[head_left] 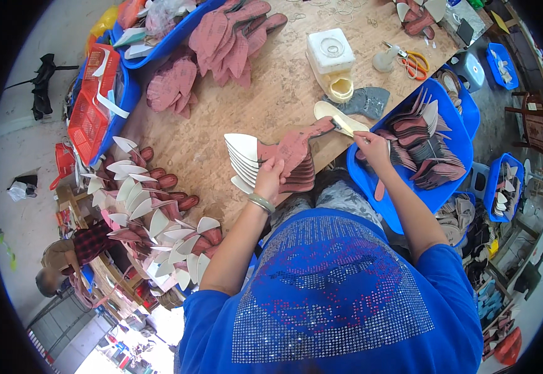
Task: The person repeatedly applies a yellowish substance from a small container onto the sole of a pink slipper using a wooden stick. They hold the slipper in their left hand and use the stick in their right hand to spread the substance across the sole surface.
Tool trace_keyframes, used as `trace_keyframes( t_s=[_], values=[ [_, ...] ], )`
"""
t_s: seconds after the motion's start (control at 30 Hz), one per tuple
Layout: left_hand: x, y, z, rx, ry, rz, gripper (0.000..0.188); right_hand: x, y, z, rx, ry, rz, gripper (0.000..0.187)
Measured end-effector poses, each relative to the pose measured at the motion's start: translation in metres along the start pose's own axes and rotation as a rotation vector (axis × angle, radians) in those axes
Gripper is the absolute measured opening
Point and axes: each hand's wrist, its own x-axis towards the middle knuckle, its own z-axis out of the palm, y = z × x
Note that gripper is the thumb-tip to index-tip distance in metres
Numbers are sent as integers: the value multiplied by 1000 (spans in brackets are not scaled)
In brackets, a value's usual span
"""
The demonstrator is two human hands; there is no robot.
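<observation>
My left hand [270,179] is closed around a fanned stack of reddish-pink shoe insoles [293,149] with white pointed tips, held at the table's near edge. In my right hand [373,148] is a small pale-handled brush [345,128], pinched between the fingers. Its dark end meets the narrow end of the top insole. Just beyond, a cream sole-shaped piece [327,112] lies on the table beside a dark grey curved piece [366,103]. A yellowed, crusted pot [338,88] stands by them, against a white block [330,51].
A blue basin [402,218] of stacked insoles sits right of me. Orange-handled scissors [416,65] and a small bottle [383,61] lie at the table's right side. Pink insole piles [228,43] lie far left; white-tipped insoles [137,199] line the left edge. Another person [66,258] is at left.
</observation>
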Motion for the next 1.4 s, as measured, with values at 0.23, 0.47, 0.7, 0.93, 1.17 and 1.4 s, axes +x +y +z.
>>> trace_keyframes(
  t_s=[0.23, 0.47, 0.7, 0.93, 1.17, 1.4],
  values=[
    [15, 9, -12, 792, 36, 520, 35, 29, -24, 13, -171, -36, -162, 23],
    [11, 6, -8, 867, 79, 552, 30, -3, -103, -15, -46, -260, -251, 21],
    [13, 2, -9, 924, 147, 572, 28, -4, -98, -3, 39, -283, -235, 22],
    [27, -17, -18, 640, 69, 428, 24, 31, -20, 7, -62, -167, -47, 25],
    [3, -5, 11, 155, 14, 146, 19, -6, 15, 5, 7, 8, 35, 27],
    [-8, 4, 25, 96, 23, 127, 17, -47, -8, 30, 262, -55, -51, 26]
  ],
)
